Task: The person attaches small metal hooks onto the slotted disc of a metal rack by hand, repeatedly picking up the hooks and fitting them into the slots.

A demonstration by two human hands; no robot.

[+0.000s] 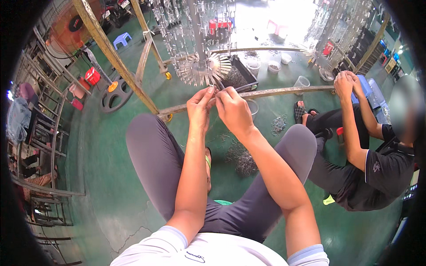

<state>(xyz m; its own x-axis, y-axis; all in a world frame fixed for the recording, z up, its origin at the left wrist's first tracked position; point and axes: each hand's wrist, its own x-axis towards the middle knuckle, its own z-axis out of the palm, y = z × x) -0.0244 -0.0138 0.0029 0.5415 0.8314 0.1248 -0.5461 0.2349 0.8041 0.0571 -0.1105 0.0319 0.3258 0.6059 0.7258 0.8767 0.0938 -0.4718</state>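
So the person's left hand (201,104) is up by the rack, thumb and finger pinched closed, and the right hand (234,108) is curled in tight right beside it. Looks like the 2 of them share a small metal piece (214,87) at the fingertips, just under the lower edge of the finned metal disc (202,68), but it's too tiny to make out properly.

Above that, the hanging strands (166,26) are loaded with little shiny bits, so I'd say a good chunk is done. Can't tell how many spots on the disc are unfilled, though. Definitely not out of parts: there's a heap of loose metal pieces (244,162) on the floor between the knees, a smaller heap (278,124) past the right knee, and more in the black tray (253,84) behind the frame bar (284,91). My guess, plenty left.

Off to the right, a co-worker (377,164) in black sits with 2 hands raised near a 2nd loaded rack (346,26).
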